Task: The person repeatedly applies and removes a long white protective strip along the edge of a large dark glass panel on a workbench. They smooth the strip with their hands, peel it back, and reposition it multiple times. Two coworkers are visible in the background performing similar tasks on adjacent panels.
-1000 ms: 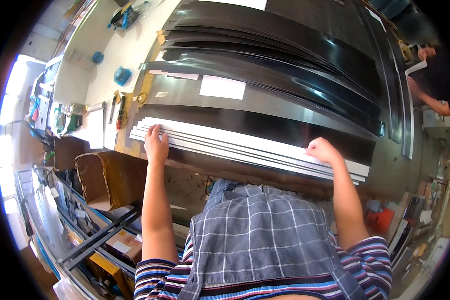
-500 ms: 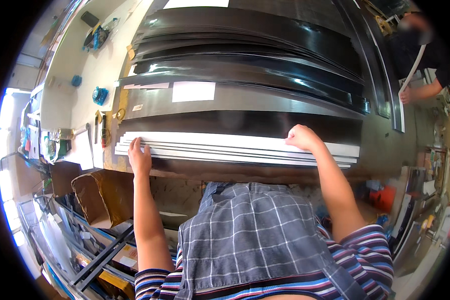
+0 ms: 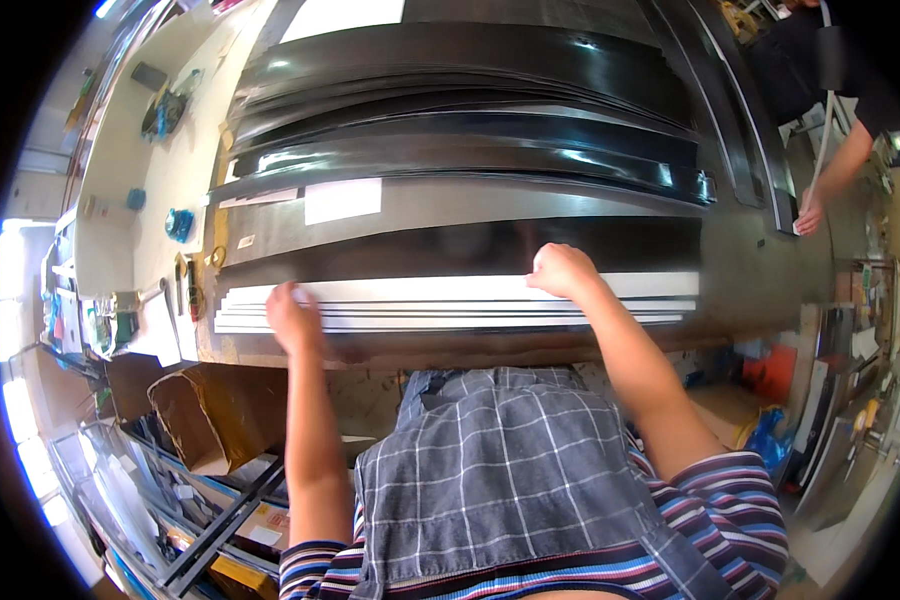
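Several long white strips (image 3: 450,315) lie stepped one over another along the near side of the worktable, with dark lines between them. At the left part of the uppermost white strip (image 3: 420,288) is my left hand (image 3: 295,318), its fingers curled in and somewhat blurred; whether they grip the strip cannot be made out. My right hand (image 3: 567,272) is closed, thumb and fingers pinching the far edge of that same strip right of centre. Just beyond lies a wide glossy black strip (image 3: 450,245), flat on the table.
Stacked black sheets (image 3: 450,140) cover the far table, beside a white paper (image 3: 343,201). Scissors (image 3: 215,257) and a cutter (image 3: 192,290) lie left. A cardboard box (image 3: 195,420) stands below the left edge. Another person's hand (image 3: 808,215) touches a long strip at far right.
My left hand has slid right along the strips, its fingers now more curled. My right hand has shifted a little left, still pinching. The view has tilted slightly; the other person's hand is lower.
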Available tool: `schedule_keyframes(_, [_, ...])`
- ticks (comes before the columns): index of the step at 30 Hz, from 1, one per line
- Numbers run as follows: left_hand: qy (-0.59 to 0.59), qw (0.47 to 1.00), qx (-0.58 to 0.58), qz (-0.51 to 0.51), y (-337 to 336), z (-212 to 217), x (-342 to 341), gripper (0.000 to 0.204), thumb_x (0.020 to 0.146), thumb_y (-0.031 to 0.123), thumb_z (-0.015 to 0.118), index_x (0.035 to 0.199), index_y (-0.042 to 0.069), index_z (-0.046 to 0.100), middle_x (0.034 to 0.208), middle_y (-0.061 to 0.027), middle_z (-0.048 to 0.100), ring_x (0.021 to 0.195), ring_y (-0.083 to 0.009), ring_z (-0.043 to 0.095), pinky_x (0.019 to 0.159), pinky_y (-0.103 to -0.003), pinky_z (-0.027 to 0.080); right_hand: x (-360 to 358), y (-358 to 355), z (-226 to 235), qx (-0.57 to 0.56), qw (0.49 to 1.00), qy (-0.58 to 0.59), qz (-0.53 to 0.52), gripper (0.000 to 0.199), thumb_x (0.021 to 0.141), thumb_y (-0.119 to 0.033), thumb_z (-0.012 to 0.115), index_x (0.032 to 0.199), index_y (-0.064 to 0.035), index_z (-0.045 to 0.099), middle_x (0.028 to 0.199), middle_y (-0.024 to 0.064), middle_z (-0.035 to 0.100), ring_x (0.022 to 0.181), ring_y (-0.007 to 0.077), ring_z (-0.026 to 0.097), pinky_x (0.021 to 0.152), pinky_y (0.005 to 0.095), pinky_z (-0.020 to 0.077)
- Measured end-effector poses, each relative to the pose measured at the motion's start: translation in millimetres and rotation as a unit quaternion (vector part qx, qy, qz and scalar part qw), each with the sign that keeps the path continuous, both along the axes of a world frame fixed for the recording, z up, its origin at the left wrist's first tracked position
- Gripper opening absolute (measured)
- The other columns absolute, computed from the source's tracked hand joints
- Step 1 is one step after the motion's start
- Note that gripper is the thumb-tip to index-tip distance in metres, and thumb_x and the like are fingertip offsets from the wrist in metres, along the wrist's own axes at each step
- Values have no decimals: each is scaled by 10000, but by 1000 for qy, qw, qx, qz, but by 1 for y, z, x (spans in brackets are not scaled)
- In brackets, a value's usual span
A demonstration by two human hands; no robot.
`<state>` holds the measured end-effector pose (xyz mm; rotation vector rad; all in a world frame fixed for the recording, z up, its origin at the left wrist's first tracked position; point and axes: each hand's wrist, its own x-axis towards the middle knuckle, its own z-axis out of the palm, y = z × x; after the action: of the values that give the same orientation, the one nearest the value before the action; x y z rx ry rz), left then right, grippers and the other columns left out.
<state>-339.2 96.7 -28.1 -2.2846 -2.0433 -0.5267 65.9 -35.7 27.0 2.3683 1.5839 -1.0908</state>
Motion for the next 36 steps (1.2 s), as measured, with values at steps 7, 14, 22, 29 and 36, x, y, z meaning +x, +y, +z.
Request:
schedule_keyframes(7, [-108, 919, -204, -319, -96, 16, 216, 186, 815, 224, 636, 774, 75, 531, 772, -96, 588, 779, -319, 585, 682, -434, 468, -9, -3, -6, 46, 999, 0, -12, 277, 715, -303, 666, 844, -63, 715, 876, 151, 695, 853, 332, 669, 769, 414, 534])
schedule_keyframes(14, [-70, 948, -206, -231, -102, 22, 229, 293, 790, 301, 686, 726, 69, 519, 748, -105, 578, 767, -324, 577, 671, -437, 455, 111, -53, -3, -10, 990, 107, 94, 302, 718, -324, 709, 786, -30, 695, 713, 167, 644, 675, 295, 631, 624, 402, 482])
schedule_keyframes(22, [-32, 965, -174, -196, -108, 17, 240, 412, 724, 361, 752, 704, 55, 476, 733, -115, 535, 764, -329, 541, 677, -432, 436, 244, -135, -4, -80, 992, 84, -45, 388, 754, -314, 724, 661, 35, 580, 595, 139, 556, 566, 224, 567, 560, 380, 430])
schedule_keyframes(29, [-52, 959, -184, -210, -120, 4, 256, 222, 723, 170, 681, 764, 63, 492, 766, -111, 535, 787, -337, 539, 688, -439, 436, 254, -151, -8, -39, 991, 108, -72, 394, 733, -342, 726, 689, 30, 606, 609, 162, 589, 580, 253, 595, 568, 395, 439])
schedule_keyframes(36, [-103, 905, -228, -343, -178, 18, 365, 202, 761, 195, 657, 743, 78, 494, 743, -114, 561, 746, -336, 579, 624, -447, 457, 256, -155, 2, -30, 992, 102, -66, 366, 737, -341, 709, 731, 19, 647, 640, 160, 606, 600, 271, 601, 596, 384, 459])
